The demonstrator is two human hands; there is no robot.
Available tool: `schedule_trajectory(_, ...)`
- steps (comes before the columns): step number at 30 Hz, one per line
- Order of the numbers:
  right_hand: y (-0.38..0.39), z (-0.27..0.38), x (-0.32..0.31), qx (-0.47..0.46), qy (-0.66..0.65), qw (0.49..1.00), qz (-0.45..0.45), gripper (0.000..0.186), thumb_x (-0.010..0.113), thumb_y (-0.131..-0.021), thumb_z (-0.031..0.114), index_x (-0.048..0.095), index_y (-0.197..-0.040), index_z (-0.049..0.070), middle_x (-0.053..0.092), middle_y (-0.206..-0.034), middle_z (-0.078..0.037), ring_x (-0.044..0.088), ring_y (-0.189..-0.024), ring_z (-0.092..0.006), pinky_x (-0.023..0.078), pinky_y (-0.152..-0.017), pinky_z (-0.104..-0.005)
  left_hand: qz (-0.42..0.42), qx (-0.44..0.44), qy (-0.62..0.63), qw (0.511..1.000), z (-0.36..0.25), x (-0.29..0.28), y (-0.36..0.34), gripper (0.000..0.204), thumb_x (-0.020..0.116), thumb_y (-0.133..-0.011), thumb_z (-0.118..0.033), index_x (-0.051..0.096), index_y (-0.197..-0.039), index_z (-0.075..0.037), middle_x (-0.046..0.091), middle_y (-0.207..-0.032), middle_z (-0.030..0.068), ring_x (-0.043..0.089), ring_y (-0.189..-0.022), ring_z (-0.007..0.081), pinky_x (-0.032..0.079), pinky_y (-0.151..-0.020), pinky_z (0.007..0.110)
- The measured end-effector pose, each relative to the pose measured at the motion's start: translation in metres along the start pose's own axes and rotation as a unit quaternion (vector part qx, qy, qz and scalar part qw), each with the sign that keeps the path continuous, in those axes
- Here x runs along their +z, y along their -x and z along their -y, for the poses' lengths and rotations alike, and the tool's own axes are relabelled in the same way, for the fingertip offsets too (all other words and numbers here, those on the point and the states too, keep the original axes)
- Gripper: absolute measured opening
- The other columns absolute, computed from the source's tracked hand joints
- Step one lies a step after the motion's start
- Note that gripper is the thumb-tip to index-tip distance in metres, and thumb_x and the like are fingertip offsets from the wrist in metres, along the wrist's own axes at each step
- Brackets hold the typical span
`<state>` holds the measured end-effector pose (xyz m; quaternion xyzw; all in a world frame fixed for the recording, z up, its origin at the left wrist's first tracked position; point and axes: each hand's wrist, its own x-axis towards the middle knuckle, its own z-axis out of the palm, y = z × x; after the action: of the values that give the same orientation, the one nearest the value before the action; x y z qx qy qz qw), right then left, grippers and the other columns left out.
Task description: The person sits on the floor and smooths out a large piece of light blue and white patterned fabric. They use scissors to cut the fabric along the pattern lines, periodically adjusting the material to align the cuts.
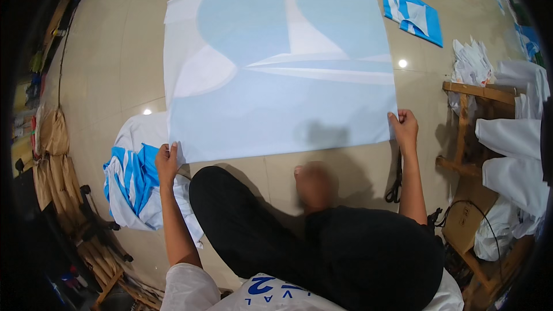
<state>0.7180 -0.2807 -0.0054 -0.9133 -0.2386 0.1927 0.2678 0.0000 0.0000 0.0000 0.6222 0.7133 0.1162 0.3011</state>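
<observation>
Keep black-clad knee [374, 253] off pale-blue cloth [259, 115]; with left hand [166, 163] and right hand [406, 131] pinched on opposite edges (near lower corners), tension evenly.

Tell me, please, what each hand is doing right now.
Left hand: closed, holding the pale blue-and-white cloth at its near left corner.
Right hand: closed, holding the cloth's right edge by the near corner.

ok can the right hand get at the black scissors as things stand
Probably yes: the black scissors lie close to the right hand, handles uncovered. That hand is gripping the pale blue and white cloth, though, so it would likely need to let go first.
</observation>
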Motion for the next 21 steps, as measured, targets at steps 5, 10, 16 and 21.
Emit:
schedule_trajectory(5,-0.038,0.052,0.021,-0.023,0.008,0.999,-0.023,0.049,0.089,-0.085,0.034,0.071,-0.110,-0.004,0.077,-0.095,-0.016,0.074,-0.089,-0.0269,0.058,-0.085,-0.0381,-0.078,0.007,-0.063,0.995,-0.047,-0.015,-0.044,0.058,0.072,-0.099,-0.055,0.071,-0.097,0.002,0.074,-0.085,0.0162,0.070,-0.079,0.0262,0.055,-0.076,0.039)
schedule_trajectory(10,-0.108,0.095,0.018,-0.027,0.055,0.997,-0.038,0.061,0.090,-0.080,0.043,0.071,-0.116,-0.004,0.078,-0.108,-0.022,0.076,-0.100,-0.0353,0.059,-0.089,-0.0416,-0.102,-0.057,-0.012,0.993,-0.087,0.013,-0.093,0.064,0.075,-0.095,-0.058,0.071,-0.109,0.004,0.074,-0.101,0.0197,0.070,-0.095,0.0269,0.055,-0.088,0.037)
schedule_trajectory(16,-0.168,0.131,0.040,-0.031,0.010,0.999,-0.025,0.058,0.091,-0.080,0.042,0.073,-0.110,-0.004,0.078,-0.102,-0.019,0.077,-0.094,-0.0304,0.060,-0.086,-0.0401,-0.057,-0.079,0.076,0.992,-0.082,0.006,-0.157,0.068,0.080,-0.092,-0.056,0.071,-0.111,0.008,0.071,-0.103,0.0137,0.065,-0.095,0.0214,0.053,-0.088,0.035)
schedule_trajectory(21,-0.215,0.153,0.049,-0.043,-0.090,0.994,0.039,0.051,0.091,-0.082,0.040,0.077,-0.098,-0.006,0.078,-0.089,-0.016,0.075,-0.075,-0.0256,0.061,-0.071,-0.0376,0.001,-0.083,0.101,0.991,-0.138,0.015,-0.186,0.065,0.080,-0.092,-0.057,0.072,-0.100,0.007,0.064,-0.085,0.0061,0.057,-0.078,0.0162,0.050,-0.073,0.034)
